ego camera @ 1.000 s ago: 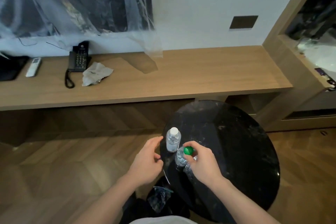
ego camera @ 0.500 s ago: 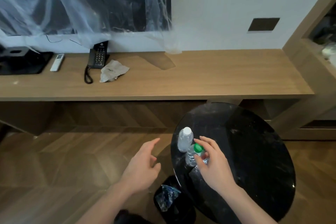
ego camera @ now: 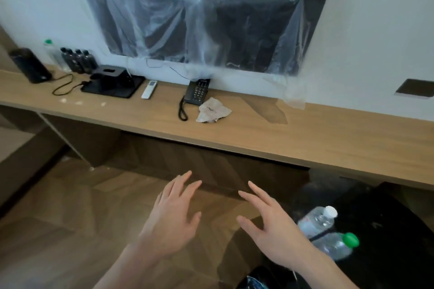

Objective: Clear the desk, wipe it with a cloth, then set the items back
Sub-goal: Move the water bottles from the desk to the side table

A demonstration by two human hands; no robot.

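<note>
My left hand (ego camera: 172, 220) and my right hand (ego camera: 272, 227) hover over the floor in front of the long wooden desk (ego camera: 258, 131), both empty with fingers spread. On the desk lie a crumpled grey cloth (ego camera: 213, 110), a black telephone (ego camera: 196, 91), a white remote (ego camera: 149, 89) and a black tissue box on a tray (ego camera: 112, 80). Two clear water bottles stand on the black round table (ego camera: 387, 230) at lower right: one with a white cap (ego camera: 317, 219), one with a green cap (ego camera: 338, 245).
At the desk's far left stand a black cylinder (ego camera: 30, 65) with a cable, a green-capped bottle (ego camera: 52, 54) and three small dark bottles (ego camera: 78, 60). A plastic-covered screen (ego camera: 202, 12) hangs on the wall. A dark bin (ego camera: 258, 281) sits below my hands.
My right hand has let go of the green-capped bottle and both hands have moved left, off the round table. The view has swung left toward the desk's left end.
</note>
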